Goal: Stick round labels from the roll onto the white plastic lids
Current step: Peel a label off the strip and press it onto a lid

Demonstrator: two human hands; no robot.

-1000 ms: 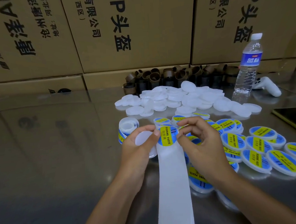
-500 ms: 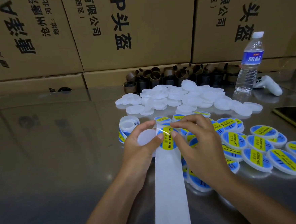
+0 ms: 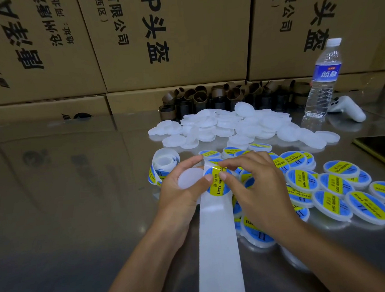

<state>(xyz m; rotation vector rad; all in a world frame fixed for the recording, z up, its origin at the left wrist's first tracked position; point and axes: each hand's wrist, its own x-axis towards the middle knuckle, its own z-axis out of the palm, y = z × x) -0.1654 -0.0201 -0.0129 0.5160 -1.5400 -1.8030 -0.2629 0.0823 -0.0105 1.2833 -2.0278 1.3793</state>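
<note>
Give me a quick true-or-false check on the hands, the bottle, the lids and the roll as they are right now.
1. The left hand holds a blank white lid. True.
2. The right hand is open and idle. False: it pinches the blue-and-yellow label at its upper edge.
3. The water bottle lies on its side. False: it stands upright, capped.
4. Labelled lids lie right of both hands. True.
5. The label roll sits beside the bottle. False: it sits just beyond the left hand.
</note>
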